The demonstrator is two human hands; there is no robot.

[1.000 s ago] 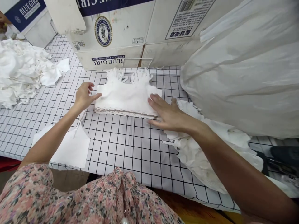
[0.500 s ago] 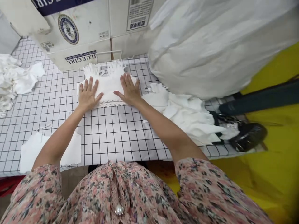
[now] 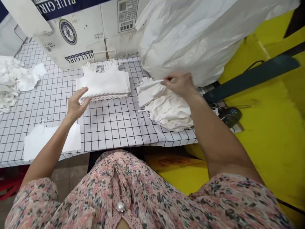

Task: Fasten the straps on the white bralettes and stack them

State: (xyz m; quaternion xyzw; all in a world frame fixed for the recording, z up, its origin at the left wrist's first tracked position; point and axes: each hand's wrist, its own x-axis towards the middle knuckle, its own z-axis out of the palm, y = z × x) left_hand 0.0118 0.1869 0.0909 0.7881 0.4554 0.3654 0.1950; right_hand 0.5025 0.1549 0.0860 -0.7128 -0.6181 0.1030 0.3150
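Note:
A neat stack of white garments (image 3: 103, 83) lies on the checked tablecloth (image 3: 114, 124), its straps pointing at the cardboard boxes. My left hand (image 3: 76, 103) is at the stack's near left corner, fingers loosely curled and apart, holding nothing. To the right lies a loose heap of white garments (image 3: 166, 106). My right hand (image 3: 180, 83) rests on top of that heap and pinches the top piece near its upper edge.
Cardboard boxes (image 3: 78, 31) printed BLUE GIRL stand behind the stack. A big white sack (image 3: 190, 35) fills the back right. One flat white garment (image 3: 51, 141) lies at the front left, a crumpled white pile (image 3: 11, 79) at far left. Yellow floor (image 3: 267, 127) lies right.
Both hands have come off the stack, where they lay flat. The right hand moved right onto the loose heap and took hold of a piece; the left slid to the stack's corner.

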